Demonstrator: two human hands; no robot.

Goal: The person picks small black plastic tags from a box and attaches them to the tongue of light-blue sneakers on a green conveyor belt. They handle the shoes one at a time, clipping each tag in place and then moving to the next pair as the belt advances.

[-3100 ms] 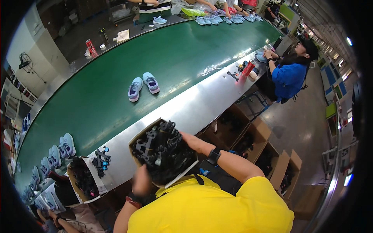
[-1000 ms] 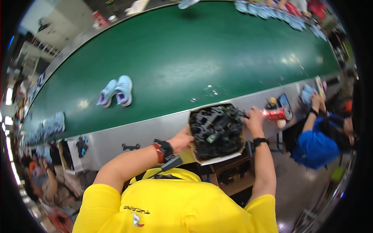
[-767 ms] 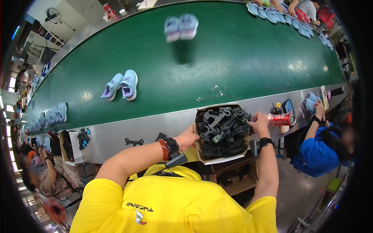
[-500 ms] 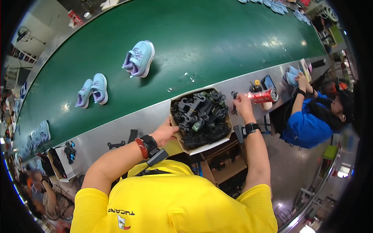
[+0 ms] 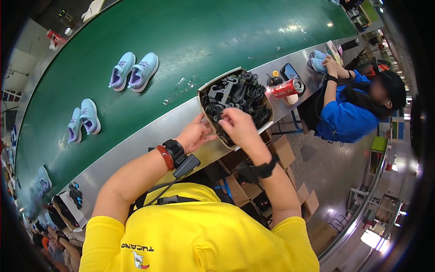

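An open cardboard box [image 5: 271,119] full of black plastic hangers with hooked ends [image 5: 247,93] stands on the metal ledge in front of me. My right hand [image 5: 240,128] is over its near left part, thumb and fingers pinched on a small dark piece that looks like one of the hangers; the fingers partly cover it. Beside the box's left wall is my left hand [image 5: 198,134], palm turned toward the box and fingers apart, with nothing visible in it. Whether its fingertips touch the cardboard I cannot tell.
Beyond the metal ledge [image 5: 122,156] lies a green belt [image 5: 190,36] with light-blue shoe pairs [image 5: 133,72] [image 5: 84,120]. Right of the box are a red can [image 5: 286,89] and a phone [image 5: 290,71]. A co-worker in blue [image 5: 346,118] handles shoes. Open cartons [image 5: 240,183] stand below.
My right hand has moved left from a hanger on the ledge to over the box. My left hand has loosened from the box's side. The box sits closer to the can.
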